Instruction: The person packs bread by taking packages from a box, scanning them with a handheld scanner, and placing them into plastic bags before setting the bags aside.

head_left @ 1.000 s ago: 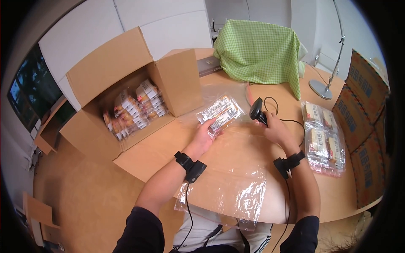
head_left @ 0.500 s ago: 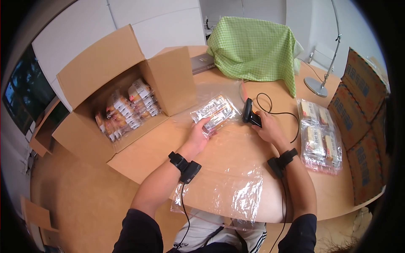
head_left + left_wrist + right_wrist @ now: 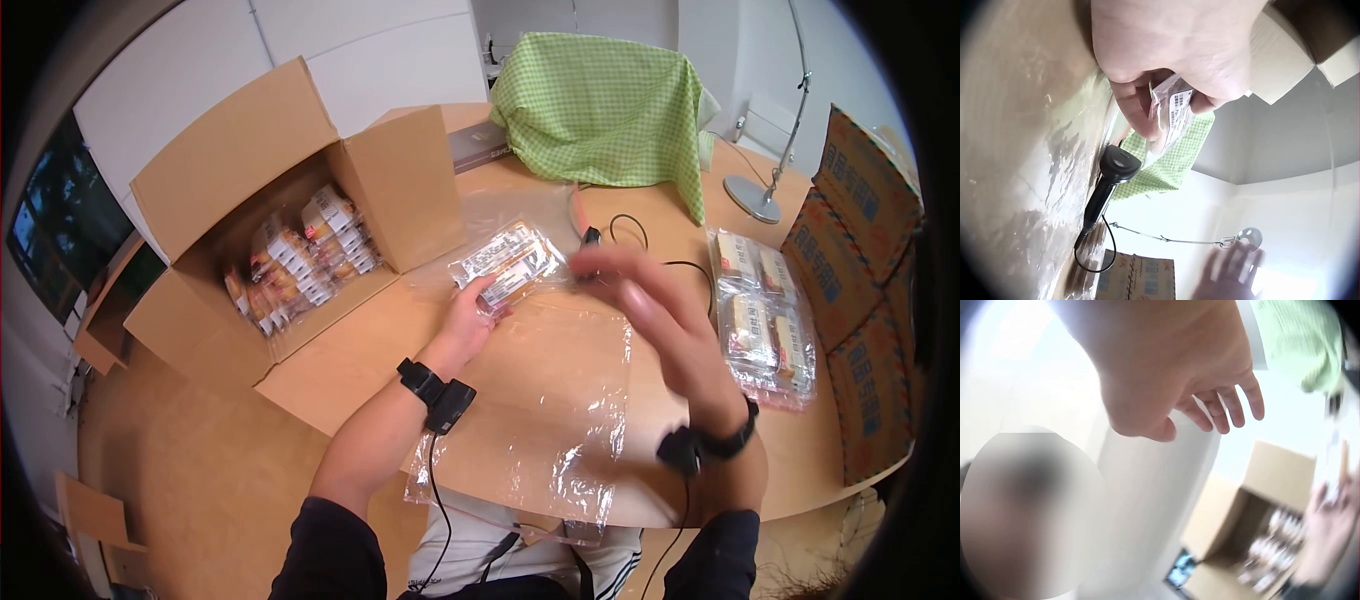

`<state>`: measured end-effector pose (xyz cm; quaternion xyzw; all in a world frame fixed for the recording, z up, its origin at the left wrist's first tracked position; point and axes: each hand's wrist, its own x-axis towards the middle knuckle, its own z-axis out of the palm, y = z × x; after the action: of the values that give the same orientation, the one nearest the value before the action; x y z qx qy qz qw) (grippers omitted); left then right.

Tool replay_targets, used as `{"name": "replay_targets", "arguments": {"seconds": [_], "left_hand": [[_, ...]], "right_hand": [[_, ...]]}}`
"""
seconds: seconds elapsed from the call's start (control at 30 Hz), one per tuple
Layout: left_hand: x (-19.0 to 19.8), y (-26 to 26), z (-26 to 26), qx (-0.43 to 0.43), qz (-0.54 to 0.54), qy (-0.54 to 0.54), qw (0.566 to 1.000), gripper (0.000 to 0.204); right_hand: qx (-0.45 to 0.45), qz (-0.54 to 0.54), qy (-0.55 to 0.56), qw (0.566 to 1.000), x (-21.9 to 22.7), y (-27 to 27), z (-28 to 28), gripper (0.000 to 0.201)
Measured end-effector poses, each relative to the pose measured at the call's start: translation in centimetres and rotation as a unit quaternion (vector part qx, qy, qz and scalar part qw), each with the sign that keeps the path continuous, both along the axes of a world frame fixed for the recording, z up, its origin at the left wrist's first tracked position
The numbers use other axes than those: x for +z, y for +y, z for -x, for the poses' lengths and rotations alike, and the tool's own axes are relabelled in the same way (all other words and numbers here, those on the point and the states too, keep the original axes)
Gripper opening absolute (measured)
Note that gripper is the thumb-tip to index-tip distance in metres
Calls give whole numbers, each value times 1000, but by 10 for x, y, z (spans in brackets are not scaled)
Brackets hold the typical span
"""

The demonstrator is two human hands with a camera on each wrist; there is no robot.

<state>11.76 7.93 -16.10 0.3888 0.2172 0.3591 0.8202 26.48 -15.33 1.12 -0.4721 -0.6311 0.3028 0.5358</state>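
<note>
My left hand [image 3: 468,325] grips the near end of a clear plastic food packet [image 3: 515,262] with white printed labels, thumb on top. In the left wrist view, thumb and fingers pinch the edge of this packet [image 3: 1172,115]. My right hand [image 3: 665,320] is raised over the table, blurred, with nothing in it. Its fingers [image 3: 1216,412] are spread and loosely bent in the right wrist view. A black handheld barcode scanner [image 3: 1100,194] rests on the table beyond the packet. From the head, my right hand hides most of that scanner [image 3: 592,237].
An open cardboard box [image 3: 400,190] on the left holds several rows of wrapped pastries [image 3: 300,260]. Clear plastic bags [image 3: 560,430] lie on the table. To the right are a bag of packed bread [image 3: 755,310], a printed carton [image 3: 850,300] and a lamp base [image 3: 752,200]. A green checked cloth [image 3: 600,110] stands behind.
My right hand has let go of the barcode scanner, put it down near the packet, and lifted back toward me with fingers opened. The left hand still holds the packet in about the same place.
</note>
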Motion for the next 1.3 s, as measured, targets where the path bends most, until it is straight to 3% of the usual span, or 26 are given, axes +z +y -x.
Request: {"name": "replay_targets", "arguments": {"seconds": [0.07,0.1,0.13,0.17,0.7,1.0,1.07,1.13,1.2,1.27,1.3], "left_hand": [[1,-1,0,-11,9,-6,1000,31],[5,-4,1,0,4,-1,1000,30],[7,-7,2,11,0,4,1000,30],[7,-8,3,9,1,4,1000,30],[5,-4,4,-4,9,21,1000,29],[5,-8,8,-8,-11,-3,1000,31],[8,-10,6,-24,-30,-18,999,32],[15,-20,4,-34,-103,-57,992,35],[23,-31,-2,-21,-132,-40,990,33],[24,-36,-1,-10,-159,-19,987,32],[24,-35,-3,12,-309,31,950,33]], "right_hand": [[249,-36,118,960,2,-31,33,61],[358,24,202,911,9,-50,48,67],[392,-36,252,884,5,-55,68,59],[510,-37,152,846,13,-51,64,96],[476,-108,175,855,-41,-103,95,79],[478,-136,191,846,-31,-88,80,70],[437,-332,55,834,-5,-54,71,57],[378,-325,9,867,-13,-47,62,43],[249,-330,18,911,-21,-29,58,26],[37,-170,-146,974,-6,-15,34,34],[14,-71,-77,994,-9,1,22,34]]}}
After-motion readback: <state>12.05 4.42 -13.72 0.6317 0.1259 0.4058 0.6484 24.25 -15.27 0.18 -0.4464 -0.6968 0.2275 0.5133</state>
